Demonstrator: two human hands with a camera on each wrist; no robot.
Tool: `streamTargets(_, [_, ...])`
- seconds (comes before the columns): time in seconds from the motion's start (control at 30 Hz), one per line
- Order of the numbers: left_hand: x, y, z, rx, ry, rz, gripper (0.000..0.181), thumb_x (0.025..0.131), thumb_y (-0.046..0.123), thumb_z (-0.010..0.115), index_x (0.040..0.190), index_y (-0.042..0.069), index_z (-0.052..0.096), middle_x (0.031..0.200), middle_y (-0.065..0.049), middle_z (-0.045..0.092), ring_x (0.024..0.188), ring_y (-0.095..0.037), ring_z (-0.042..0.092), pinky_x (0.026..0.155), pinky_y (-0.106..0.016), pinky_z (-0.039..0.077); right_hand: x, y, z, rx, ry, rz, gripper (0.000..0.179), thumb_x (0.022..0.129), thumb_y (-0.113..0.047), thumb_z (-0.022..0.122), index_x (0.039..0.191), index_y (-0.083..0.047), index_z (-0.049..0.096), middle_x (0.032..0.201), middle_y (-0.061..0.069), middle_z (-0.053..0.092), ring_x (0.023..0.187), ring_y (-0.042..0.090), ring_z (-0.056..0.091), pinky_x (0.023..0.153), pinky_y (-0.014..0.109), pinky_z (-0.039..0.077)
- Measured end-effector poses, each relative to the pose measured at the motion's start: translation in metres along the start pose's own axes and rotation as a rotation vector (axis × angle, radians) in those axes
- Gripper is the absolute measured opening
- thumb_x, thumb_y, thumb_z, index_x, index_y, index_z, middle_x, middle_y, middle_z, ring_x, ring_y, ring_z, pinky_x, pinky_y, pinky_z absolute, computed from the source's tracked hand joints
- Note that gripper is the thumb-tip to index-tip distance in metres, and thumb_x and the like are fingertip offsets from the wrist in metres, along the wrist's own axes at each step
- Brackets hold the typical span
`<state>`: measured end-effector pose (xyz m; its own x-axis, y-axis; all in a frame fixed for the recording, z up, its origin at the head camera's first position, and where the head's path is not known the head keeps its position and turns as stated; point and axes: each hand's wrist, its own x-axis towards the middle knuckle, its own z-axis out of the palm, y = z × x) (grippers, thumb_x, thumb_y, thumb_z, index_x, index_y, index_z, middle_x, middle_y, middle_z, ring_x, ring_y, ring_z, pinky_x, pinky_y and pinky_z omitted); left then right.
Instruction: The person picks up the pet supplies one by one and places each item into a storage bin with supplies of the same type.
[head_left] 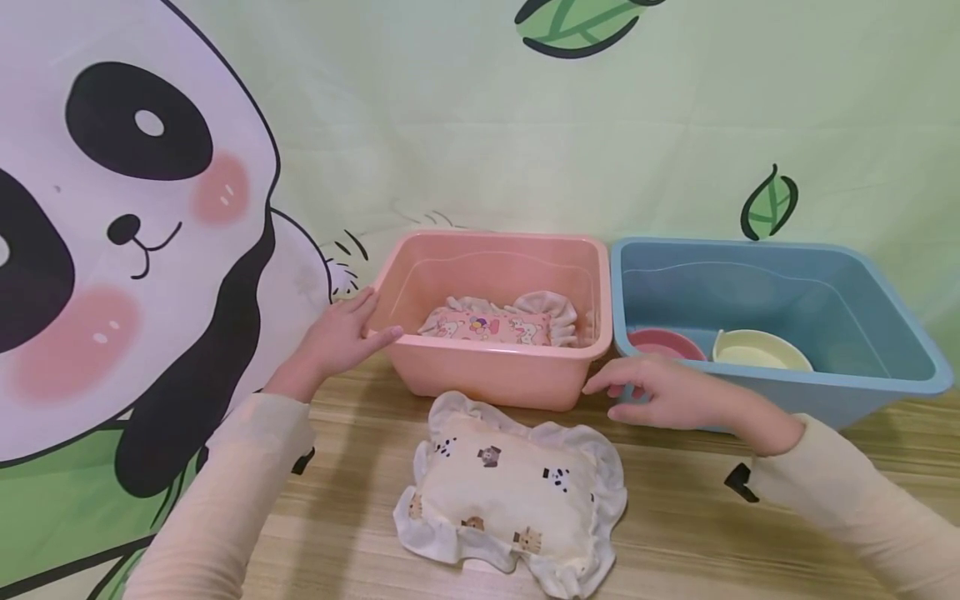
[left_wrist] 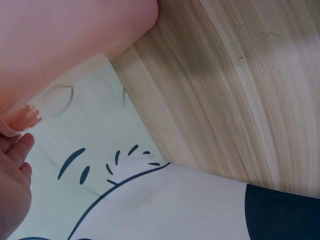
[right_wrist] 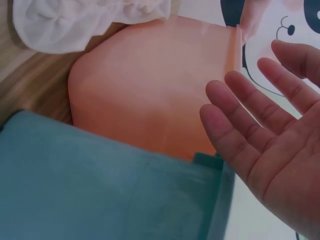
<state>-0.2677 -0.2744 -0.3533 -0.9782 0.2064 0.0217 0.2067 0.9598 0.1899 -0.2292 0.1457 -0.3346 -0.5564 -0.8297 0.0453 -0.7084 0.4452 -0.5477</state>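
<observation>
My left hand [head_left: 337,337] rests at the left rim of the pink tub [head_left: 491,371], its thumb stretched over the front corner. In the left wrist view its fingers [left_wrist: 20,150] touch the rim's edge. Inside that tub lies a pink pillow [head_left: 487,326] with a white ruffle and animal prints. My right hand [head_left: 671,396] hovers with spread fingers near the front gap between the pink tub and the blue tub [head_left: 825,392]. The right wrist view shows its bare palm. A cream pillow [head_left: 510,492] with animal faces and a ruffled edge lies in front of the pink tub.
The blue tub holds a red round dish [head_left: 667,343] and a pale yellow dish [head_left: 761,350], both partly hidden by its front wall. A wooden table [head_left: 337,500] bears everything. Behind hangs a green cloth [head_left: 450,125] with a large panda and leaves.
</observation>
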Motion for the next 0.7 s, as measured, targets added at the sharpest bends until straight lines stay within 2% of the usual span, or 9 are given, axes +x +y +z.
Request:
streamTargets(0.17, [0.000, 0.000, 0.000, 0.004, 0.007, 0.001, 0.088, 0.082, 0.065, 0.034, 0.140, 0.001, 0.018, 0.145, -0.018, 0.020, 0.129, -0.041, 0.025, 0.103, -0.053, 0.025, 0.001, 0.003, 0.008, 0.051, -0.032, 0.019, 0.030, 0.083, -0.016, 0.060, 0.113, -0.011, 0.058, 0.109, 0.000, 0.060, 0.093, 0.013, 0.055, 0.078, 0.025, 0.049])
streamTargets(0.47, [0.000, -0.001, 0.001, 0.002, 0.009, -0.001, 0.088, 0.082, 0.066, 0.034, 0.140, 0.002, 0.018, 0.146, -0.017, 0.019, 0.129, -0.040, 0.024, 0.103, -0.053, 0.024, 0.004, 0.011, 0.025, 0.071, -0.049, 0.007, 0.032, 0.082, -0.014, 0.061, 0.114, -0.013, 0.057, 0.109, -0.002, 0.059, 0.092, 0.009, 0.051, 0.076, 0.023, 0.045])
streamTargets(0.7, [0.000, -0.001, 0.000, 0.004, 0.010, 0.004, 0.087, 0.083, 0.065, 0.034, 0.140, 0.001, 0.018, 0.145, -0.018, 0.020, 0.129, -0.040, 0.025, 0.103, -0.052, 0.024, 0.005, 0.014, 0.035, 0.067, -0.078, 0.011, 0.038, 0.080, -0.013, 0.063, 0.117, -0.010, 0.056, 0.116, 0.002, 0.057, 0.103, 0.014, 0.051, 0.085, 0.029, 0.045])
